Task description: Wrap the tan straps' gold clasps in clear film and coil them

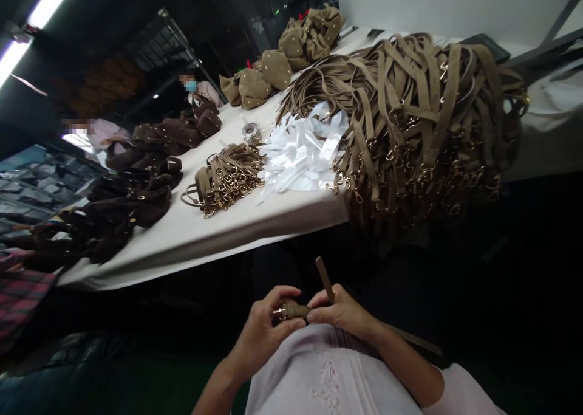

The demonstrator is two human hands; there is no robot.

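In front of my body, below the table edge, both hands hold a brown bag strap with a gold-coloured buckle. My left hand closes round the buckle end, thumb and fingers curved about it. The fingers of my right hand pinch the strap just beside it, and a free strap end sticks up above them. Another length of strap shows past my right forearm. On the table lies a big heap of similar brown straps with gold clasps, some hanging over the edge.
The pale-covered table holds a small bundle of straps, white plastic strips, a tape roll, tan bags and dark brown bags. Two people stand across the table, one wearing a mask.
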